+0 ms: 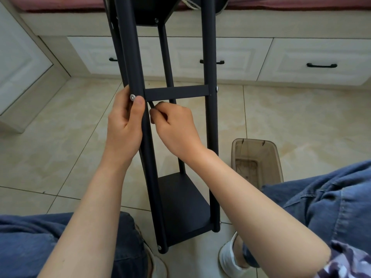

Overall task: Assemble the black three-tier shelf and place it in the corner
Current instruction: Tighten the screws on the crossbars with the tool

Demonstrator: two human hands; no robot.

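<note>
To your right a clear brownish plastic bin (253, 140) stands open on the floor (301, 117), just beside your right knee. What lies at its bottom is too murky to tell. The black shelf (210, 57) leans tilted between your knees, its lower end down by your white shoe (227, 255) and its upper end reaching past the top of the view. Your left hand (124, 125) is wrapped round the near left pole (149, 177), with the thumb just under a silver screw (132, 97). Your right hand (176, 127) is curled, its fingertips pinching a thin dark tool (152, 106) right at the joint where the flat crossbar (176, 92) meets that pole. The crossbar runs straight across to the right pole, where another screw head shows on the outer side. Lower down, a flat matte board (184, 205) sits between the poles, with screw heads at its two near corners. The poles are smooth round tubes and the crossbar is a flat strip, all in dull black. There is open tiled floor on your left and beyond the bin on your right. Ahead, a row of white panelled drawers (311, 57) with black bar handles (321, 65) closes off the far edge. The tiles are glossy beige with pale mottling. Your jeans (331, 197) bound the near corners on both sides.
</note>
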